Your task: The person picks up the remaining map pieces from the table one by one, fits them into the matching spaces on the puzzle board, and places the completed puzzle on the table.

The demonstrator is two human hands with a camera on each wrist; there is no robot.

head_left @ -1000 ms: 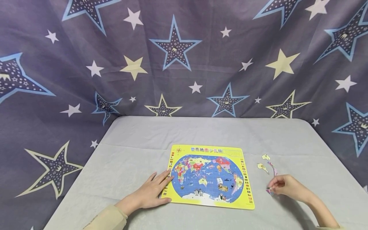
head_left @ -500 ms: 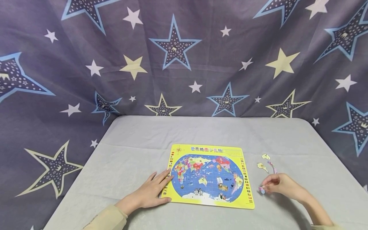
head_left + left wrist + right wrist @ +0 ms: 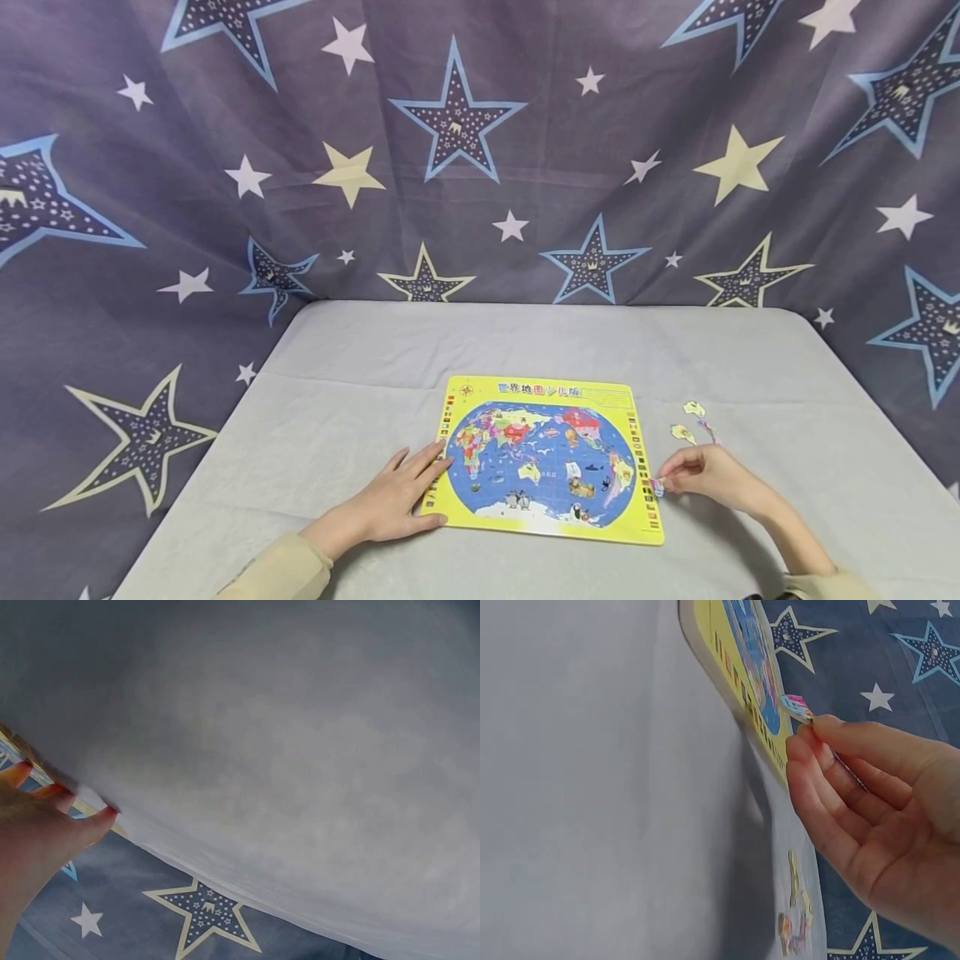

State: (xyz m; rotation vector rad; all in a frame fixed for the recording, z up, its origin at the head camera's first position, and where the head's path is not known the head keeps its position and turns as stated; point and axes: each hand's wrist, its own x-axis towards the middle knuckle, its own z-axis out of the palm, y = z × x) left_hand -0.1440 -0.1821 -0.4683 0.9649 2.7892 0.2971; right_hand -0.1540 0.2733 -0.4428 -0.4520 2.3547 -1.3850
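A yellow-bordered world map puzzle board (image 3: 547, 533) lies flat on the table. My left hand (image 3: 393, 502) rests on its left edge with the fingers spread over the border. In the left wrist view that hand (image 3: 52, 825) shows partly, at the left side. Between thumb and fingertips my right hand (image 3: 708, 475) pinches a small puzzle piece (image 3: 797, 706) coloured pink and light blue. This piece overlaps the board's right border in the head view. Beyond the right hand lie several loose pieces: a pale yellow one (image 3: 694, 408), another yellow one (image 3: 682, 432) and a pinkish strip (image 3: 708, 430).
A grey cloth covers the table (image 3: 360, 350) around the board. Behind it hangs a dark curtain (image 3: 525, 208) with a star print, which also runs along both sides.
My right hand has moved left with the pinched puzzle piece, from beside the loose pieces to the board's right border. The left hand and board stay in place.
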